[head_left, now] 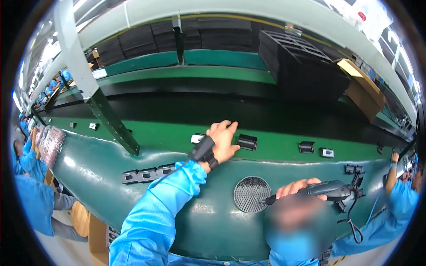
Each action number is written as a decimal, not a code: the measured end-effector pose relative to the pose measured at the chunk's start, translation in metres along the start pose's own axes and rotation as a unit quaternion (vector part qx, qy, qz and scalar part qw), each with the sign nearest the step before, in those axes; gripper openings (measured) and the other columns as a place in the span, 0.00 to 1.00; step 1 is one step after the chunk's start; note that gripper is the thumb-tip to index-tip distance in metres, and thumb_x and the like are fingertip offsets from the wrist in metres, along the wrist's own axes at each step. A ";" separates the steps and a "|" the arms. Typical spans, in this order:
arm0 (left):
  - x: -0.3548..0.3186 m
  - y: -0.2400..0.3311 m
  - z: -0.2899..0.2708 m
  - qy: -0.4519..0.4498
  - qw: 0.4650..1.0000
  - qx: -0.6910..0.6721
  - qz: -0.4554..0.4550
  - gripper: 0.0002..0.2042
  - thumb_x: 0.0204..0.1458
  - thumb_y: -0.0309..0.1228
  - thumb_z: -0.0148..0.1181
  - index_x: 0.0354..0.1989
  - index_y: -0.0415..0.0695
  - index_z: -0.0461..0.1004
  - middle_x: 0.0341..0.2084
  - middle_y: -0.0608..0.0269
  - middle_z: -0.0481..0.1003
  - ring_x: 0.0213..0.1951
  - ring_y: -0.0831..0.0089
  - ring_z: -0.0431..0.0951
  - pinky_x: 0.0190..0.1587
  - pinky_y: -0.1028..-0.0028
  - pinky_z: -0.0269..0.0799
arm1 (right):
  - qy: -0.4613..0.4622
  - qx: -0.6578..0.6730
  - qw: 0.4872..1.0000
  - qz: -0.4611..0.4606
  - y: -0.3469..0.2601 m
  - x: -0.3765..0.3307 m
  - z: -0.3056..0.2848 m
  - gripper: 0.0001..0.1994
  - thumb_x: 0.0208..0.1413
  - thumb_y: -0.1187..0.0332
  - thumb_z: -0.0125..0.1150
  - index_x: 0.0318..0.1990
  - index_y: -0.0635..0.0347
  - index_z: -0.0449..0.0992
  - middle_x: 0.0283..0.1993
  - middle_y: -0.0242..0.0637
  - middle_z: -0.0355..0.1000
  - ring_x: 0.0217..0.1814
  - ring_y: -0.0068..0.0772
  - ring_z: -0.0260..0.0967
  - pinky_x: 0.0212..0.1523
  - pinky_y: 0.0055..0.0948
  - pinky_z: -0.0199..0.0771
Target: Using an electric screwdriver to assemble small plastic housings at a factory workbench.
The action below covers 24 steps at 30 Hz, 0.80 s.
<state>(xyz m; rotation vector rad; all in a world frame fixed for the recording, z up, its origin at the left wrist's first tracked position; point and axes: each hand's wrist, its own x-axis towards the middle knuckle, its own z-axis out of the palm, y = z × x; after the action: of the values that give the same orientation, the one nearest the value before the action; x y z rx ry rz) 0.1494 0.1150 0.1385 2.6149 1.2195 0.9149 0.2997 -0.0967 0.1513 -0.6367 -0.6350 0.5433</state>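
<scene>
My left hand [223, 139] reaches out over the green conveyor belt [275, 150], fingers apart, holding nothing. A black strap sits around its wrist. Just to its right on the belt lies a small black part [246, 142], and a white-and-black part [197, 138] shows at its left edge. My right hand [296, 186] grips a dark handheld power tool [326, 189] with a cord hanging from it. A round perforated grille [252, 193] is set into the dark green bench [111, 164] beside that hand. A blurred patch covers the area below the right hand.
More small parts ride the belt: a black one [306, 146] and a white one [328, 153]. Three grey parts [147, 174] sit on the bench at left. Stacked black trays [301, 62] and a cardboard box [366, 91] stand behind. People in blue work at left [31, 190] and right [399, 195].
</scene>
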 end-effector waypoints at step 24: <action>-0.281 0.037 -0.102 -0.130 0.907 -0.357 0.180 0.05 0.53 0.26 0.55 0.32 0.36 0.71 0.27 0.48 0.75 0.36 0.48 0.77 0.47 0.57 0.72 | -0.033 0.083 0.960 0.265 -0.018 -0.137 0.060 0.33 0.60 0.28 0.48 0.43 0.51 0.77 0.21 0.32 0.65 0.18 0.26 0.58 0.18 0.24 0.57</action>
<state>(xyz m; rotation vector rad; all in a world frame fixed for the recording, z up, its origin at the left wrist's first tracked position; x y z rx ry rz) -0.0234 -0.1291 0.1005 2.2542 0.2438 0.8152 0.1699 -0.1735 0.1516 -0.6307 -0.4705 1.1119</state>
